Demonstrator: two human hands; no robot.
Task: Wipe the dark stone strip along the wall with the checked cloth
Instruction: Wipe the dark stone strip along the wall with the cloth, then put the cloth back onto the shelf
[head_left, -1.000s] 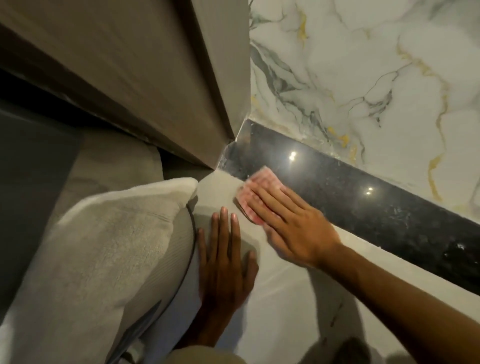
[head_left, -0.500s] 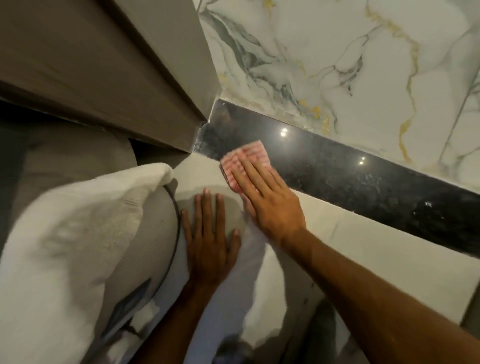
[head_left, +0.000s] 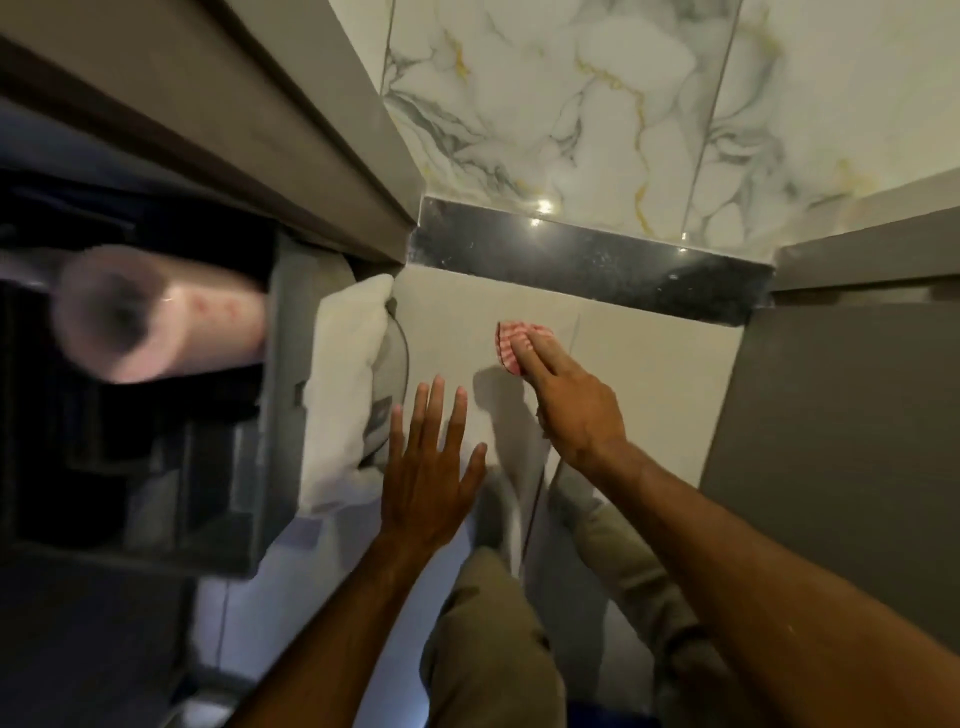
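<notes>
The dark stone strip runs along the foot of the marble wall, from the cabinet corner on the left to a grey panel on the right. The red-and-white checked cloth lies on the pale floor tile a little in front of the strip, apart from it. My right hand presses flat on the cloth with straight fingers; only the cloth's far end shows. My left hand rests flat on the tile to the left, fingers spread, holding nothing.
A grey cabinet stands at the left with an open compartment and a blurred paper roll. A white towel and a round grey object sit beside my left hand. A grey panel bounds the right. My knees are below.
The view has pulled back and up. My right hand with the cloth has come off the dark strip onto the pale tile. My left hand has slid back.
</notes>
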